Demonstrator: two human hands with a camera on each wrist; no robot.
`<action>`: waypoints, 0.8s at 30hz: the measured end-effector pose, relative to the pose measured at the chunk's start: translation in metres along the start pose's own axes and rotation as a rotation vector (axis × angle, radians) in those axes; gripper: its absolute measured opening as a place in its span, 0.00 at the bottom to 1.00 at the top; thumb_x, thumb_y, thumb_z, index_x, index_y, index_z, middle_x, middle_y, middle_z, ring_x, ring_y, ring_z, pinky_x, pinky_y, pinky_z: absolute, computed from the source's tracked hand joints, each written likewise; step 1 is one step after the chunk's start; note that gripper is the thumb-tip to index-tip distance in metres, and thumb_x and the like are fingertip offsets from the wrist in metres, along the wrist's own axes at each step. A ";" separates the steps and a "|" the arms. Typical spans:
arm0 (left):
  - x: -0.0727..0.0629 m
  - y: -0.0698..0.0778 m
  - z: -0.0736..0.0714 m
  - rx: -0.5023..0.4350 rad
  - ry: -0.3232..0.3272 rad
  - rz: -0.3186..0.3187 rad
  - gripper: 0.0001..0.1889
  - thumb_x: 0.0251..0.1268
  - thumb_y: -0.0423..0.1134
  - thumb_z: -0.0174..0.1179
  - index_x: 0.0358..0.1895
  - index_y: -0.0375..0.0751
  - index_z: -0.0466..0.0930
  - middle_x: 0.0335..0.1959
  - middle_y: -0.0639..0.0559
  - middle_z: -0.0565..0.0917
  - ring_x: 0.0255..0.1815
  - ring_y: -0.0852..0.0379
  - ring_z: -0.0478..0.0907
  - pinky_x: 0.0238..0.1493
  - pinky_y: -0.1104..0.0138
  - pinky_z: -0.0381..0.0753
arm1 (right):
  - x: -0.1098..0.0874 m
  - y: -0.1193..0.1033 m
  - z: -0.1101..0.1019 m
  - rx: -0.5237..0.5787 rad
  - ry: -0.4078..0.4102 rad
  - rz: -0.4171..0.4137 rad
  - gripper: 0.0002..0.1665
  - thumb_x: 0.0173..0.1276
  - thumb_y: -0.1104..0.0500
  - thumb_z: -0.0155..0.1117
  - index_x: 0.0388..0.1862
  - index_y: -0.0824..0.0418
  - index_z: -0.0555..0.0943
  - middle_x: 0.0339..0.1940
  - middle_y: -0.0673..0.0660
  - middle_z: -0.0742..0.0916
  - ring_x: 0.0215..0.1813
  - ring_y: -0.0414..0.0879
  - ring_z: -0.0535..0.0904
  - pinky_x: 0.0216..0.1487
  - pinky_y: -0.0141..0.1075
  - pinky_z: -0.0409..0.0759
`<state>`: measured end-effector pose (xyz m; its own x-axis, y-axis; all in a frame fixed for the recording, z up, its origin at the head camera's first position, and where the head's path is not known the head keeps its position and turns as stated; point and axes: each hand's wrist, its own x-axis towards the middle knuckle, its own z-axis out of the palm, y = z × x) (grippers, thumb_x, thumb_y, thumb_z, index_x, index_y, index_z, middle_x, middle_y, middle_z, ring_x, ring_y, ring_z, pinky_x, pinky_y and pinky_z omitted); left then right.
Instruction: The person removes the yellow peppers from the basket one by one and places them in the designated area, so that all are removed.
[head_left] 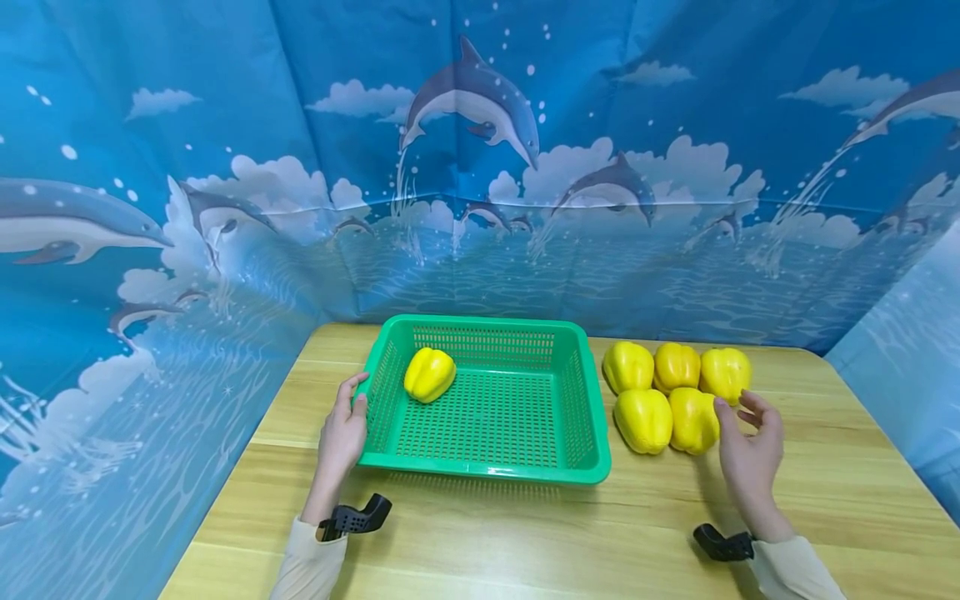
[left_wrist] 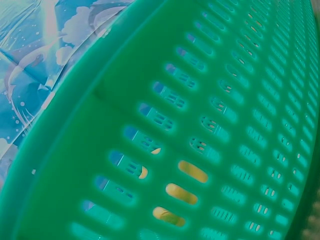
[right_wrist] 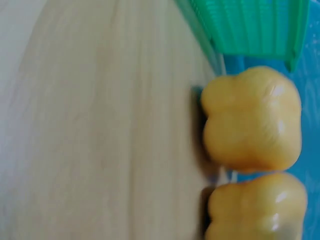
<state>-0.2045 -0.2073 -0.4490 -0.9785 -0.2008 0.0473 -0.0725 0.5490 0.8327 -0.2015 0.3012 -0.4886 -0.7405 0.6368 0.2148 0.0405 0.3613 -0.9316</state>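
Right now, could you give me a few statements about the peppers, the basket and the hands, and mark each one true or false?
1. One yellow pepper lies inside the green basket. True.
2. Five peppers sit on the table beside the basket. True.
3. The right hand holds a pepper in the air. False: it is open near the peppers on the table.
4. The left hand is far from the basket. False: it rests at the basket's left rim.

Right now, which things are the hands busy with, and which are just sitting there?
Being used:
green plastic slotted basket, steadied by the left hand
yellow bell pepper inside the basket
five yellow bell peppers on the table, beside the right hand

Just there:
blue dolphin backdrop cloth
wooden table
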 end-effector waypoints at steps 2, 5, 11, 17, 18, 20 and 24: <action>0.000 0.000 0.000 0.001 -0.001 -0.002 0.21 0.78 0.42 0.35 0.71 0.55 0.57 0.14 0.51 0.61 0.10 0.56 0.54 0.13 0.65 0.57 | 0.004 0.009 0.004 0.017 0.026 -0.071 0.27 0.68 0.47 0.59 0.62 0.55 0.71 0.55 0.48 0.74 0.50 0.36 0.68 0.43 0.28 0.61; 0.001 -0.001 0.000 0.005 0.001 -0.005 0.21 0.78 0.42 0.35 0.71 0.55 0.57 0.14 0.51 0.61 0.10 0.56 0.54 0.14 0.65 0.57 | 0.009 0.018 0.008 0.053 0.038 -0.157 0.22 0.68 0.49 0.61 0.59 0.52 0.74 0.53 0.45 0.75 0.47 0.32 0.69 0.42 0.26 0.62; 0.000 0.000 0.000 0.001 0.002 -0.006 0.21 0.78 0.43 0.36 0.71 0.55 0.57 0.13 0.52 0.61 0.09 0.57 0.54 0.13 0.66 0.56 | -0.010 -0.022 0.011 0.179 -0.005 -0.219 0.19 0.68 0.58 0.62 0.56 0.61 0.77 0.49 0.49 0.79 0.46 0.36 0.72 0.40 0.26 0.62; 0.000 0.000 0.000 -0.008 0.005 0.003 0.21 0.78 0.42 0.36 0.71 0.55 0.58 0.13 0.52 0.60 0.09 0.57 0.53 0.12 0.66 0.56 | -0.033 -0.066 0.010 0.205 -0.077 -0.287 0.15 0.69 0.64 0.58 0.53 0.67 0.77 0.46 0.48 0.81 0.45 0.36 0.72 0.41 0.28 0.63; 0.000 0.000 0.000 -0.008 0.004 0.005 0.21 0.78 0.42 0.36 0.71 0.55 0.58 0.13 0.52 0.60 0.09 0.57 0.53 0.12 0.66 0.56 | -0.035 -0.069 0.011 0.201 -0.085 -0.303 0.15 0.69 0.65 0.58 0.53 0.70 0.76 0.45 0.48 0.81 0.45 0.36 0.73 0.41 0.28 0.64; 0.000 0.000 0.000 -0.009 0.005 0.007 0.21 0.78 0.42 0.36 0.71 0.54 0.58 0.13 0.52 0.60 0.09 0.57 0.53 0.13 0.66 0.56 | -0.039 -0.074 0.012 0.215 -0.103 -0.330 0.15 0.69 0.66 0.58 0.52 0.73 0.76 0.44 0.49 0.81 0.45 0.37 0.73 0.41 0.28 0.66; 0.000 0.000 0.000 -0.009 0.004 0.008 0.21 0.78 0.42 0.36 0.71 0.54 0.58 0.13 0.52 0.60 0.09 0.57 0.53 0.13 0.66 0.56 | -0.045 -0.084 0.016 0.281 -0.168 -0.347 0.13 0.68 0.71 0.57 0.50 0.77 0.75 0.42 0.50 0.82 0.44 0.37 0.75 0.42 0.26 0.69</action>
<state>-0.2041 -0.2074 -0.4486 -0.9782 -0.2002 0.0561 -0.0633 0.5436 0.8369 -0.1823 0.2318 -0.4243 -0.7776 0.3833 0.4984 -0.3942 0.3203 -0.8614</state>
